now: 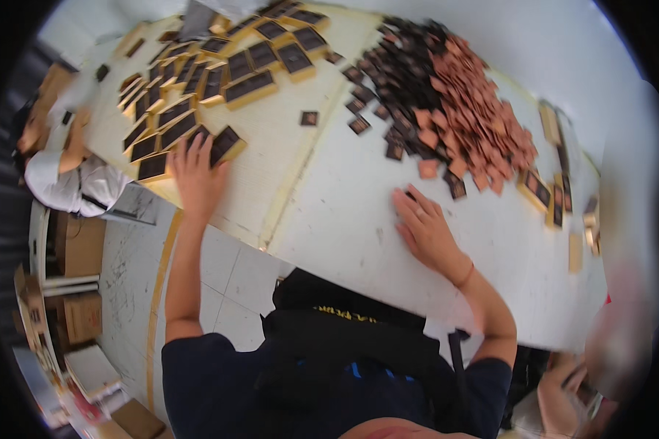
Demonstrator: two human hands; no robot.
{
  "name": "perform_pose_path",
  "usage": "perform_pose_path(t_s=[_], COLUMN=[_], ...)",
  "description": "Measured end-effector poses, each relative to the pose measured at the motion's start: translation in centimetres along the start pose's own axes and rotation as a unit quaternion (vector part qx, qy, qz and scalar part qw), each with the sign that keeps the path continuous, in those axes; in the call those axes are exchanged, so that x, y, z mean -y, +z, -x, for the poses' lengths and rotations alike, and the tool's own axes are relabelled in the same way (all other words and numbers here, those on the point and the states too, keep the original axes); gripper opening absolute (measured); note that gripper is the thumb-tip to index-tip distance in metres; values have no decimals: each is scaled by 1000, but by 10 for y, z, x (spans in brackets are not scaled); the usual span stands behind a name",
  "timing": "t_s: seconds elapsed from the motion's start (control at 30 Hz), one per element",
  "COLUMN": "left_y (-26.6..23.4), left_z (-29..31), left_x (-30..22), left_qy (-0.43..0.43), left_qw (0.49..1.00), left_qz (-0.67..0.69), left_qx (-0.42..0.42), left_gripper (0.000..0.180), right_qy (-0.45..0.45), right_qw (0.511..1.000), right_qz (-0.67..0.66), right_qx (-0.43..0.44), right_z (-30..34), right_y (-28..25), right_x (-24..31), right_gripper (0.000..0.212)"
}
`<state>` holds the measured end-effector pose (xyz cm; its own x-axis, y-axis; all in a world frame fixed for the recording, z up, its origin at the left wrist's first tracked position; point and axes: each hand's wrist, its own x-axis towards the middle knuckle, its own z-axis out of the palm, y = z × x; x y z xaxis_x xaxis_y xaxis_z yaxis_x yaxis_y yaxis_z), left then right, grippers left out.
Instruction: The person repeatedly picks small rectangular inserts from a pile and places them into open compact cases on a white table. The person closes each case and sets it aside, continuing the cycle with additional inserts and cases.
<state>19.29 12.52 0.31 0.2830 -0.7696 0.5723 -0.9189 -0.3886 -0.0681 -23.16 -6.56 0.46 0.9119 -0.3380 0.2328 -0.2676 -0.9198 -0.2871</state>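
Note:
My left hand (196, 178) reaches over gold-sided boxes with dark tops or insides. Its outstretched fingers rest on one of them, beside another gold-edged box (227, 145) near the thumb. I see no firm grip there. My right hand (427, 230) is low over the white table, below a heap of small flat squares, some black (410, 73) and some copper-coloured (470, 102). Its fingers are extended, with the thumb apart. A small dark bit shows at the fingertips; what it is cannot be made out.
Rows of gold boxes (249, 62) cover the far left of the table (329, 197). One loose dark square (309, 118) lies mid-table. More gold boxes (538, 189) stand at the right. One person (73, 172) is at the left edge, another (560, 402) at lower right.

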Motion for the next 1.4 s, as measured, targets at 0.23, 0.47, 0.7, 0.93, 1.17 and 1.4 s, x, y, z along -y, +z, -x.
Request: perform_pose_path(t_s=[0.23, 0.47, 0.7, 0.93, 1.17, 1.4], left_y=[-15, -29, -26, -19, -38, -40], left_z=[48, 19, 39, 54, 61, 66], left_x=[-58, -170, -223, -238, -244, -244], left_qy=[13, 174, 150, 79, 127, 164], left_qw=[974, 896, 785, 755, 840, 850], left_qz=[215, 385, 574, 612, 523, 500], left_qx=[68, 135, 180, 222, 65, 33], left_gripper=[48, 51, 76, 91, 68, 55], right_qy=[121, 257, 278, 153, 85, 150], right_qw=[979, 941, 815, 937, 969, 966], right_qz=[-140, -169, -441, -276, -152, -52], right_qx=[-85, -142, -253, -147, -173, -203], right_z=[36, 48, 54, 18, 21, -8], right_y=[-6, -9, -16, -1, 1, -21], right_x=[23, 30, 60, 70, 69, -7], right_gripper=[52, 30, 23, 17, 13, 32])
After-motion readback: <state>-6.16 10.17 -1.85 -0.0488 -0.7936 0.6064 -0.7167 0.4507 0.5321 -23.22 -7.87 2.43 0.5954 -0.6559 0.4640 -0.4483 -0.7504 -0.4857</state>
